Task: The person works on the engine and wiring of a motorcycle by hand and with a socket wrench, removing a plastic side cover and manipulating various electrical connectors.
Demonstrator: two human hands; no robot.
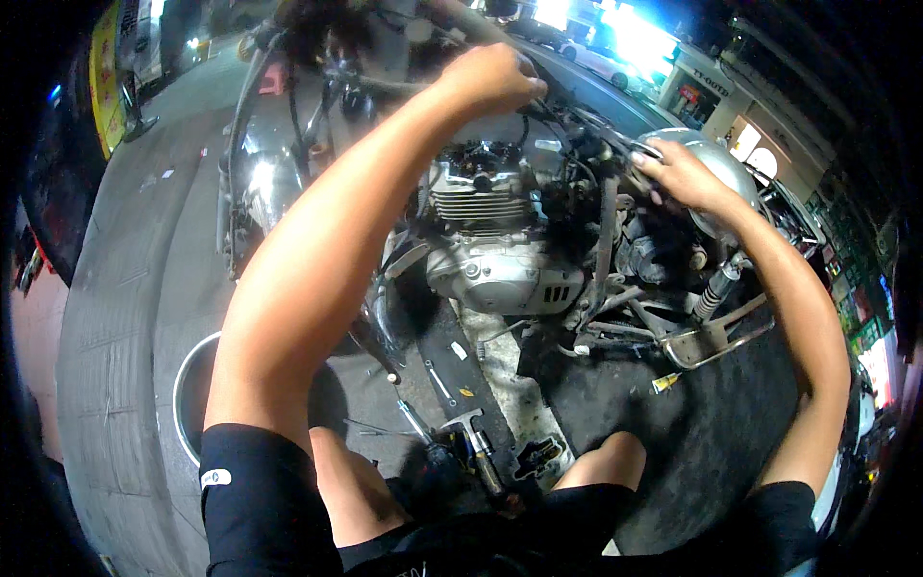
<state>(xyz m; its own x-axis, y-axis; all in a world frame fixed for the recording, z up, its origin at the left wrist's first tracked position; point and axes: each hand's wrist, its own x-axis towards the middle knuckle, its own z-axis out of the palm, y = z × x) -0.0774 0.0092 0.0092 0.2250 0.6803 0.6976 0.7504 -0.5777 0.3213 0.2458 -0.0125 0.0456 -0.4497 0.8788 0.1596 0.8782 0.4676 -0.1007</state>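
Note:
A partly stripped motorcycle stands side-on before me, its finned engine (pixel 481 207) exposed above a pale crankcase cover (pixel 510 279). Over the top of the frame reaches my left hand (pixel 495 82), its fingers curled closed; whatever they grip is hidden behind the hand. My right hand (pixel 678 173) is at the rear of the upper frame, beside the rounded silver rear fender (pixel 716 163). Its thumb and fingers close round something dark and thin among the frame parts and cables, too unclear to name.
On the ground below the engine lie a wrench (pixel 440 382), a screwdriver (pixel 415 418) and a hammer-like tool (pixel 471 438). A small yellow tube (pixel 665 383) lies near the metal footrest loop (pixel 711 351). A round pale rim (pixel 183 404) is at left; a pink stool (pixel 272 79) stands farther off.

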